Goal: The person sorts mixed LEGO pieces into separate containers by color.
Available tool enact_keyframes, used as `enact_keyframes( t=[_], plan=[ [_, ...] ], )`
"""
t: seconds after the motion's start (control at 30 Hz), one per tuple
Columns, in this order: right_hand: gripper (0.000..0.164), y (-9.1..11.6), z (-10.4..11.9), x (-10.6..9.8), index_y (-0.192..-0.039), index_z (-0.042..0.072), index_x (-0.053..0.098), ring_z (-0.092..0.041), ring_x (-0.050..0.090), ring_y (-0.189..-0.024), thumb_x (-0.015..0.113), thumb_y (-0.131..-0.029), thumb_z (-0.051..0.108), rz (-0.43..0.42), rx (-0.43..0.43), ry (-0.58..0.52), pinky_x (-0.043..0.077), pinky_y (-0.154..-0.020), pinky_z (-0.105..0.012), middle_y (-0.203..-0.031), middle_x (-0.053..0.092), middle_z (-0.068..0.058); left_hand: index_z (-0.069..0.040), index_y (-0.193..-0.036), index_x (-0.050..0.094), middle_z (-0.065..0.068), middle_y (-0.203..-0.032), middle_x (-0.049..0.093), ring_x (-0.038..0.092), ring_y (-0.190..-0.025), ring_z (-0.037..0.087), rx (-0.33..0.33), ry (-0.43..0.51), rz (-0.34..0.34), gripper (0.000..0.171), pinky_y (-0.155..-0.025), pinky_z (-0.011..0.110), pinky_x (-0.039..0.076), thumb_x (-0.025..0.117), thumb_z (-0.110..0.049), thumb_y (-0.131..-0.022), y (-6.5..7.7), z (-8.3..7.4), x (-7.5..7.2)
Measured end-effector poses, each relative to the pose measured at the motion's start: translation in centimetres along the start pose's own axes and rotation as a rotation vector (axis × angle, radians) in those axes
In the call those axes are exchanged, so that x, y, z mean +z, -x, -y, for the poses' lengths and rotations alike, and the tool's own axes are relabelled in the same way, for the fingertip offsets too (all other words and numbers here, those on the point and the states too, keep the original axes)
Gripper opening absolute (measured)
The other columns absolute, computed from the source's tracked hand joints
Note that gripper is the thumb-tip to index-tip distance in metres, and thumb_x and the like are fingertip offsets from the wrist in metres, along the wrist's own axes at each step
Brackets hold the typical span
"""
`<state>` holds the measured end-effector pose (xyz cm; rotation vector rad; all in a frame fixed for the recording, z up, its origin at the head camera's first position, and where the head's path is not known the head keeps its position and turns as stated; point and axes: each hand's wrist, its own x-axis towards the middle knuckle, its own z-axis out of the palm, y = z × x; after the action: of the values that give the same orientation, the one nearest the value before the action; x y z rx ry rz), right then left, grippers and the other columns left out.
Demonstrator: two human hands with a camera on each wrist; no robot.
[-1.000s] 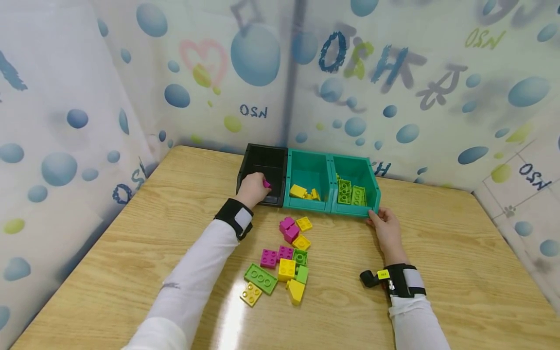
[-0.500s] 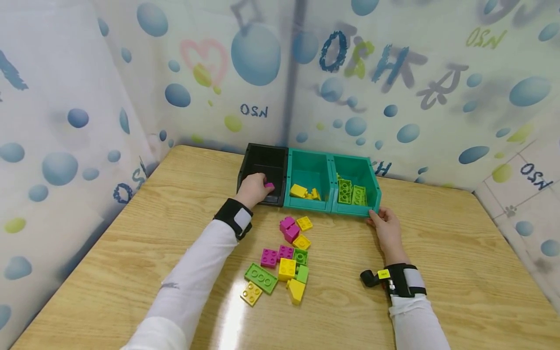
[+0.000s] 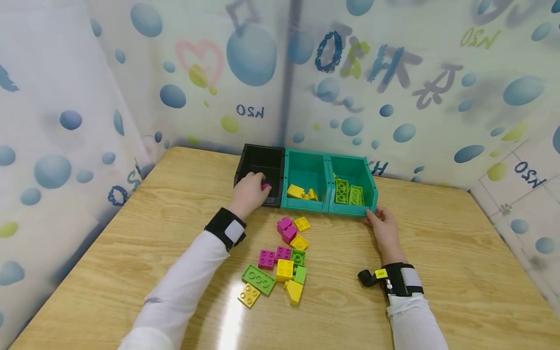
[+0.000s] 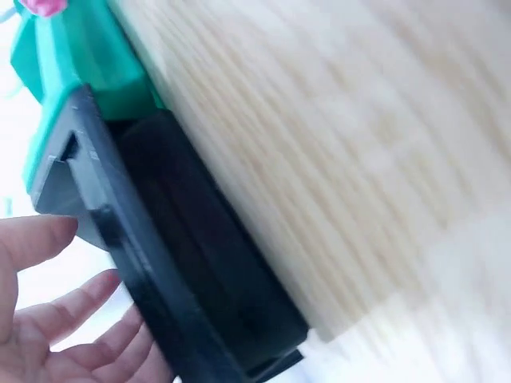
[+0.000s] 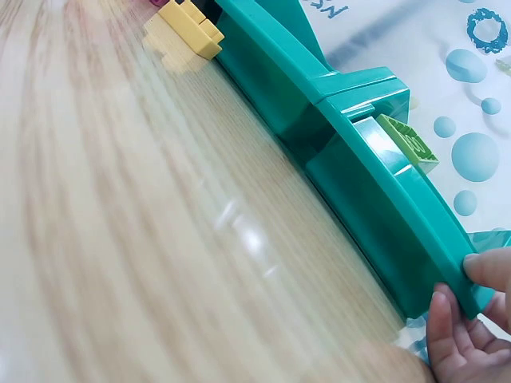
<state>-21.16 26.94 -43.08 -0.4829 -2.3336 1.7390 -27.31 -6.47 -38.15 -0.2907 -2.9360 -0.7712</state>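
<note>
My left hand [image 3: 248, 194] reaches over the front of the black bin [image 3: 261, 156]. A magenta brick [image 3: 266, 186] shows inside that bin, right by its fingertips. In the left wrist view the thumb and fingers are spread apart at the black rim [image 4: 120, 231], with nothing between them. My right hand [image 3: 383, 231] pinches the front right corner of the right teal bin [image 3: 350, 210], thumb on the rim and fingers beneath it. Several green bricks [image 3: 342, 191] lie in this bin.
The middle teal bin [image 3: 304, 167], between the other two, holds several yellow bricks [image 3: 296, 191]. On the wooden table [image 3: 341, 321] in front lie loose magenta bricks [image 3: 266, 259], yellow bricks [image 3: 285, 270] and green bricks [image 3: 258, 279]. A patterned curtain [image 3: 332, 112] rises behind the bins.
The magenta brick has left my left fingers and is in the black bin; the hand has drawn back slightly toward me. My right hand stays on the teal corner. The head view has shifted slightly.
</note>
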Motion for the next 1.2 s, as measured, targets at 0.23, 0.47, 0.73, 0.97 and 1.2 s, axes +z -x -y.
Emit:
enact_keyframes(
  t=[0.23, 0.47, 0.73, 0.97, 1.2],
  plan=[
    [0.038, 0.0, -0.2, -0.1, -0.129, -0.007, 0.043, 0.007, 0.055, -0.075, 0.047, -0.099, 0.016, 0.008, 0.002, -0.018, 0.047, -0.074, -0.009, -0.104, 0.047, -0.004, -0.001, -0.113, 0.062, 0.020, -0.117, 0.057, 0.060, -0.094, 0.029, 0.103, 0.060, -0.019, 0.033, -0.085, 0.040, 0.052, 0.063, -0.025, -0.091, 2.1, -0.4, -0.2],
    [0.039, 0.0, -0.3, -0.2, -0.130, -0.007, 0.043, 0.008, 0.055, -0.074, 0.048, -0.099, 0.016, 0.004, 0.004, -0.018, 0.047, -0.073, -0.008, -0.104, 0.048, -0.005, -0.003, -0.108, 0.065, 0.015, -0.110, 0.063, 0.061, -0.093, 0.026, 0.181, 0.071, 0.018, 0.028, -0.086, 0.038, 0.051, 0.067, -0.024, -0.089, 4.2, -0.6, -0.3],
    [0.039, -0.2, -0.3, 0.0, -0.131, -0.007, 0.043, 0.009, 0.054, -0.073, 0.047, -0.099, 0.016, 0.009, -0.011, -0.003, 0.047, -0.073, -0.008, -0.106, 0.049, -0.006, -0.005, -0.111, 0.065, 0.010, -0.106, 0.067, 0.060, -0.093, 0.023, 0.206, 0.100, 0.301, 0.030, -0.085, 0.038, 0.051, 0.066, -0.026, -0.089, 5.6, -0.7, -0.8],
    [0.036, -0.3, -0.3, 0.1, -0.127, -0.007, 0.044, 0.008, 0.055, -0.073, 0.049, -0.098, 0.014, 0.004, -0.005, -0.032, 0.048, -0.073, -0.009, -0.102, 0.048, -0.003, -0.011, -0.118, 0.062, 0.007, -0.109, 0.065, 0.059, -0.096, 0.020, 0.226, 0.067, 0.479, 0.042, -0.085, 0.035, 0.050, 0.069, -0.036, -0.086, 6.3, -0.9, -0.9],
    [0.035, -0.3, -0.5, 0.0, -0.126, -0.006, 0.045, 0.007, 0.056, -0.073, 0.050, -0.098, 0.014, -0.006, 0.000, -0.020, 0.048, -0.071, -0.009, -0.098, 0.048, 0.000, -0.011, -0.122, 0.061, 0.007, -0.113, 0.064, 0.058, -0.100, 0.021, 0.201, 0.051, 0.495, 0.047, -0.088, 0.037, 0.049, 0.071, -0.036, -0.084, 6.6, -0.9, -1.3]
  ],
)
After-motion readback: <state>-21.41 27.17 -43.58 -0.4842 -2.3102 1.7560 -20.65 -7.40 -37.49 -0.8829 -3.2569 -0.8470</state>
